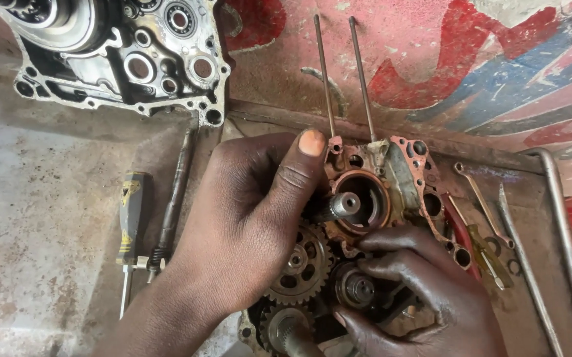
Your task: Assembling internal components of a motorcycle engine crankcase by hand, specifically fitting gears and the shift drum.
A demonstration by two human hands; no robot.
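Engine case half (392,172) gripped at top by left hand (253,218); gears (299,264) and shaft (342,205) seated inside. Small gear (355,287) pinched by right hand (418,291) fingertips.

Red-blue painted sign (471,73), behind engine parts

Both hands are bare, no gloves or sleeves in view; the left hand (246,218) and right hand (425,291) look smeared with dark grease.
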